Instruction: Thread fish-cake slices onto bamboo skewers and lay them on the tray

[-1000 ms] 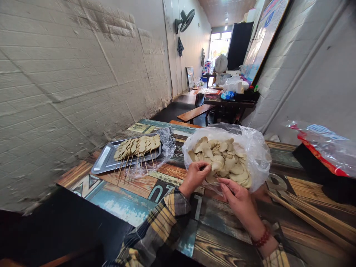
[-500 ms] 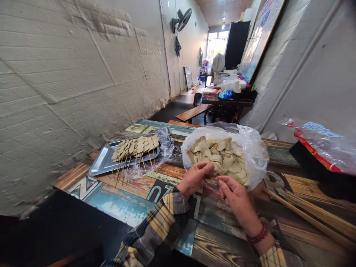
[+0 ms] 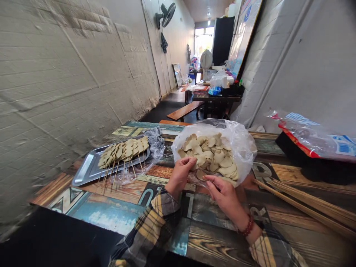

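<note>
A clear plastic bag (image 3: 244,146) lies opened around a heap of thin, flat beige slices (image 3: 211,152). At the heap's near left edge, my left hand (image 3: 180,174) has thumb and finger pinched on a slice. My right hand (image 3: 224,194) is closed in a pinch just in front of the bag. A round slice (image 3: 200,174) sits at its fingertips; whatever lies inside the grip is hidden by the fingers. Off to the left, a metal tray (image 3: 83,172) carries skewered slices (image 3: 124,150), their thin sticks jutting over the near rim.
Long bamboo skewers (image 3: 308,204) lie on the right of the patterned wooden table (image 3: 111,209). Behind them is a dark box (image 3: 294,148) with a plastic package (image 3: 311,133) on top. Crumpled grey cloth (image 3: 155,139) rests beside the tray. Farther back stand a bench (image 3: 185,110) and another table.
My view has swung a little to the right, so the scene sits farther left. My left fingers have drawn back from near my right fingertips to the heap's left edge.
</note>
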`<state>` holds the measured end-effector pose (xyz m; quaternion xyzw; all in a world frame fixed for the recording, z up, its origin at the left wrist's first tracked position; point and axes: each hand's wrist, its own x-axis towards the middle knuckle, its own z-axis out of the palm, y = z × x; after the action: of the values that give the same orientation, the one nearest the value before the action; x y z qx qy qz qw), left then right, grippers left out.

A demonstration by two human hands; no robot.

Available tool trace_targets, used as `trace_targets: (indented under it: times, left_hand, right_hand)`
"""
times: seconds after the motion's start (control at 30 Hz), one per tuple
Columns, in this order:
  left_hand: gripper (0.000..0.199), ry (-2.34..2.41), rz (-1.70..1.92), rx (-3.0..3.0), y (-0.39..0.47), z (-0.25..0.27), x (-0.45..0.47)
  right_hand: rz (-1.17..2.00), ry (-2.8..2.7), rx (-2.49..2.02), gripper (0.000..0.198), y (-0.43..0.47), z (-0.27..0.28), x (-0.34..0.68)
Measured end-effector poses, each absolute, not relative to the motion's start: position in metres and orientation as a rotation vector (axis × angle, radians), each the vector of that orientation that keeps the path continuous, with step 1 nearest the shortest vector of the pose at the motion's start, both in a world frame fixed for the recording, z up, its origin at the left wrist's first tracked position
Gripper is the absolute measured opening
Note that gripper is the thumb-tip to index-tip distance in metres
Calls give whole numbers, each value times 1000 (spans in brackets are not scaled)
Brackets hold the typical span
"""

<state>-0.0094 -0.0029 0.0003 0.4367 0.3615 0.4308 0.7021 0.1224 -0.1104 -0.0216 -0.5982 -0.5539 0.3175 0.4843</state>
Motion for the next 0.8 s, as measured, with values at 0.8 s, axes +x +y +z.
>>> trace_targets:
  times: [0.8]
  left_hand:
    - [40,729,793,1189,-25,-15,8]
  right_hand:
    - [727,-1256,-1487,30,-106,-22,131]
